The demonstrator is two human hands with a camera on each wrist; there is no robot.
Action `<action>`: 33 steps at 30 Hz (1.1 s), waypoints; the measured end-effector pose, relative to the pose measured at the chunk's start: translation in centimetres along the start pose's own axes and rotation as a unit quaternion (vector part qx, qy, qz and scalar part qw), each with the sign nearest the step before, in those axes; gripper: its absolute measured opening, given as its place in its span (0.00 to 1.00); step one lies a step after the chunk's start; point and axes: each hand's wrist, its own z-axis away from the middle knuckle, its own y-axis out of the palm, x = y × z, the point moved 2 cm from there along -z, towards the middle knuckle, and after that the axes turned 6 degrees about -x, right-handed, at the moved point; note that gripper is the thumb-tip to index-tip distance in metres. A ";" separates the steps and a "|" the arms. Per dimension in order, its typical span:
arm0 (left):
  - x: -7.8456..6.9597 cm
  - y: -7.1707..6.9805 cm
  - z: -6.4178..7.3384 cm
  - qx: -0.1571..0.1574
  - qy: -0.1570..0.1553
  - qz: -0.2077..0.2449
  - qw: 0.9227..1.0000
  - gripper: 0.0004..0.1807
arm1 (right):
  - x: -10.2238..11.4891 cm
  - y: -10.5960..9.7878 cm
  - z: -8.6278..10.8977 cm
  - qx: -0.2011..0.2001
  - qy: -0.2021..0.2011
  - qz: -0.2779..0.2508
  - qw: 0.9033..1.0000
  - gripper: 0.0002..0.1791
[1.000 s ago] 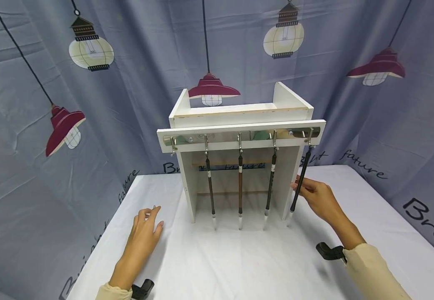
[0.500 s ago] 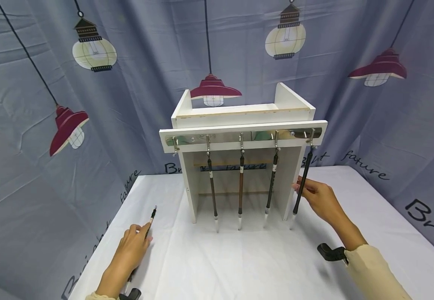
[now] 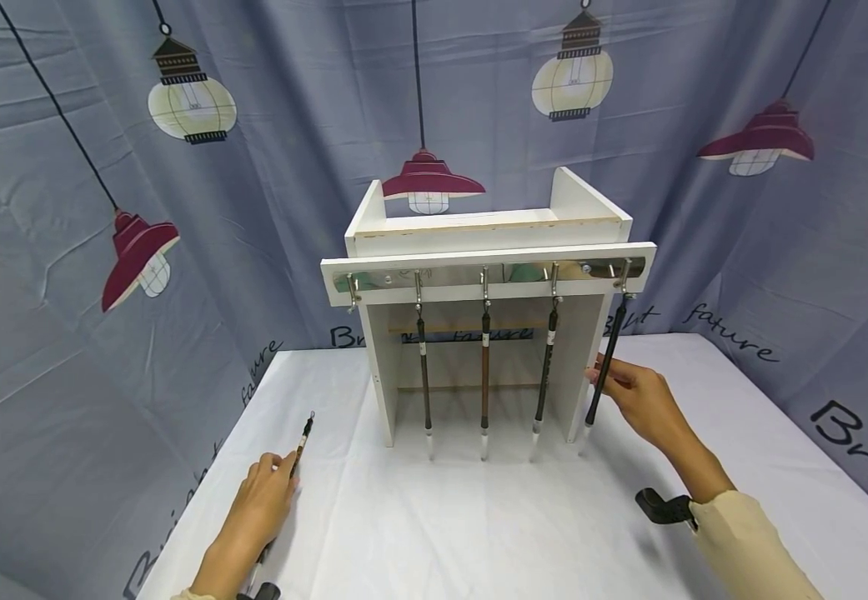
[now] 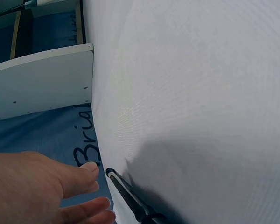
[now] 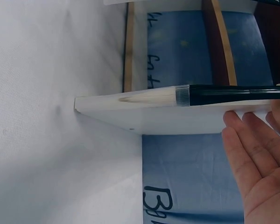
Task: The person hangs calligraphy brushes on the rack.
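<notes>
A dark calligraphy brush (image 3: 303,442) with a small loop at its tip lies at the table's left side. My left hand (image 3: 253,504) is over its middle and hides part of it. In the left wrist view, the thumb and fingers are spread beside the brush handle (image 4: 126,191). My right hand (image 3: 636,400) is at the rack's right side, behind the rightmost hanging brush (image 3: 608,362). In the right wrist view, its straight fingers (image 5: 247,149) reach the white side panel (image 5: 186,119), below the black brush with pale bristles (image 5: 149,97).
A white wooden rack (image 3: 479,243) stands mid-table, with a hook rail (image 3: 524,289) across its front. Several brushes hang there, bristles down, including a brown one (image 3: 485,358). The leftmost hook (image 3: 353,292) bears none. A patterned curtain (image 3: 291,208) hangs behind the white-covered table (image 3: 449,533).
My left hand has drawn back toward the lower left along the lying brush, bringing its loop end and upper handle into view. My right hand stays beside the rack.
</notes>
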 end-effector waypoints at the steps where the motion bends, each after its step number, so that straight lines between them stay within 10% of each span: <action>1: 0.0 0.0 0.0 -0.003 0.002 -0.003 1.000 0.23 | 0.0 0.0 0.0 -0.001 -0.001 0.001 1.000 0.34; 33: 0.2 0.9 0.0 0.013 -0.001 0.002 1.000 0.24 | 0.1 0.0 -0.1 0.005 0.002 0.001 1.000 0.34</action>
